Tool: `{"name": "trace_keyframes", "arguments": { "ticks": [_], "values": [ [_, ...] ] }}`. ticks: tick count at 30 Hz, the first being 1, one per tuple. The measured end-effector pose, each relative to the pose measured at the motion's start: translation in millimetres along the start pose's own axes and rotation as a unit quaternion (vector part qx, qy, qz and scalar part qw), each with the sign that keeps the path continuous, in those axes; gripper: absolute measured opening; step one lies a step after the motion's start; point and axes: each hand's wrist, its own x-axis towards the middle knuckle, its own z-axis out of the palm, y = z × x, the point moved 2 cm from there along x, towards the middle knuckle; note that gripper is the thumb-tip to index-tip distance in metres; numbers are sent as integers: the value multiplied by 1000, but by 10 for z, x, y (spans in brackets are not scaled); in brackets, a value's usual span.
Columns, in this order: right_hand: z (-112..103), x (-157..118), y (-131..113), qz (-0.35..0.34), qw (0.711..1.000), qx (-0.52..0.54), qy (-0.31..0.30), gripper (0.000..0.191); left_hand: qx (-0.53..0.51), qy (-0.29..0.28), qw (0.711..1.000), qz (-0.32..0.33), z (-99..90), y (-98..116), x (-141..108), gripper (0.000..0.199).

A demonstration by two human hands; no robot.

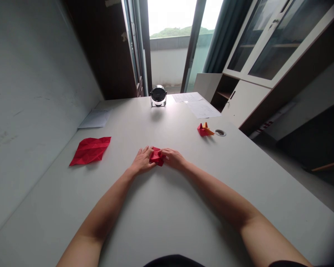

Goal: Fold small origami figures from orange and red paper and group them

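Two hands, my left [143, 160] and right [173, 158], pinch a folded red paper [157, 156] mid-desk on the smooth white desk [156, 211], near a glass door [169, 48]; a creased red sheet [90, 151] lies left.

1. Room type: I find an office or study; I cannot tell which.
2. Furniture: I sit at a broad white desk [161, 215] with a round cable hole [225, 134]; a glass-doored cabinet [246, 76] stands beyond.
3. Paperwork: printed sheets [202, 109] lie at the desk's far edge.
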Motion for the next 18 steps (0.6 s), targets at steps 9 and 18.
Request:
{"name": "trace_keyframes", "arguments": {
  "ticks": [9, 18],
  "values": [
    [22, 10, 0, -6, 1000, -6, -10, 18, 0, -20, 1000, 11, 5, -27, 33, 74],
    [11, 27, -46, 0, 1000, -12, -12, 14, 40, -29, 999, 2, 83, -2, 37, 78]
  ]
}}
